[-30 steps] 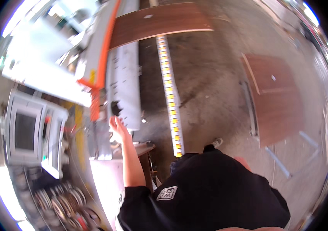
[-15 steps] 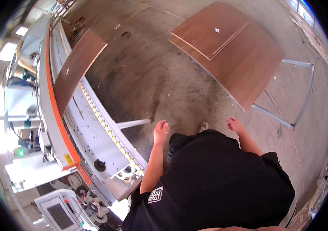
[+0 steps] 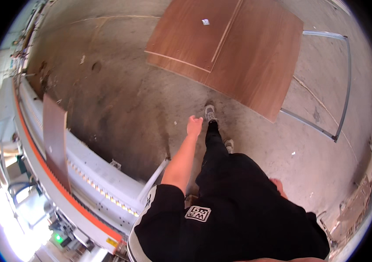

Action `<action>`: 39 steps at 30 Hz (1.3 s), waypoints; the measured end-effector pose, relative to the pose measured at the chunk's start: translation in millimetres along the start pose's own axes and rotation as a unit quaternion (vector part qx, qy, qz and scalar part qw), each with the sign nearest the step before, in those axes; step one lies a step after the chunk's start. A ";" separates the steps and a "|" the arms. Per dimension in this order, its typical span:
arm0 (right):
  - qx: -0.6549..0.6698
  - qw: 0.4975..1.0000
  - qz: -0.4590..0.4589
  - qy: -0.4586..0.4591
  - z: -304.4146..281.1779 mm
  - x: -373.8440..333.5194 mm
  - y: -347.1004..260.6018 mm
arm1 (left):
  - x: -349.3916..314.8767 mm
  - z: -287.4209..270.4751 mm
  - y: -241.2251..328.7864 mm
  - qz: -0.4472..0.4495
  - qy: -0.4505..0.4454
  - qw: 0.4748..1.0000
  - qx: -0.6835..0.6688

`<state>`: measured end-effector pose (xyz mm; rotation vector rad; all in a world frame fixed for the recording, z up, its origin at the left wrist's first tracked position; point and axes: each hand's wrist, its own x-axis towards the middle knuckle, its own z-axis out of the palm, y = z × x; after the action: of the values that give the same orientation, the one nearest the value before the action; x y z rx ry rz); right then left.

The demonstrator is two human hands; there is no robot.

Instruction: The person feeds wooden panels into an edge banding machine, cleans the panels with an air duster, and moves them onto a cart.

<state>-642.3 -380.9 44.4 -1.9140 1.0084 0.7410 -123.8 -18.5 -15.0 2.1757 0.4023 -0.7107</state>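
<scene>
My left hand (image 3: pixel 194 125) hangs ahead of my body above the floor, its fingers curled in and nothing showing in them. My right hand (image 3: pixel 278 187) is low beside my right hip; the black shirt hides part of it, and its fingers cannot be made out. Ahead lies a large brown wood-grain board (image 3: pixel 256 65), closest to my left hand but apart from it. On top rests a smaller brown panel (image 3: pixel 186 37) with a pale edge and a small white label. Another narrow brown board (image 3: pixel 55 139) sits in the machine at the left.
A long white machine (image 3: pixel 103 168) with an orange rail (image 3: pixel 48 168) runs along my left, a pale support arm (image 3: pixel 155 179) jutting from it. Right of the boards, a grey metal frame (image 3: pixel 348 87) lies on the concrete floor. My shoe (image 3: pixel 210 112) is near the large board's edge.
I have stepped forward and turned left, bringing the large board nearer. My left hand has swung forward; my right hand has dropped back beside my body. The narrow board now appears farther left.
</scene>
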 end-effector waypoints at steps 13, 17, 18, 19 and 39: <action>0.146 0.906 0.390 -0.077 27.4 -138.9 -125.3 | 359.4 135.7 169.2 -0.334 0.150 0.930 -0.016; 0.159 0.892 0.415 -0.078 27.2 -136.8 -143.4 | 370.3 150.4 194.7 -0.385 0.169 0.906 0.040; 0.163 0.889 0.421 -0.077 28.5 -135.9 -148.0 | 370.6 150.6 191.7 -0.382 0.177 0.906 0.040; 0.165 0.886 0.426 -0.077 28.1 -135.8 -151.9 | 369.6 153.9 190.9 -0.378 0.184 0.906 0.040; 0.139 0.897 0.415 -0.059 29.2 -82.1 -149.4 | 377.0 -14.8 -11.7 -0.260 0.009 0.919 -0.295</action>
<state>-559.3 -275.5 153.4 -1.1286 1.7686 1.0877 174.3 19.2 -243.5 1.5034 1.0814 -0.7264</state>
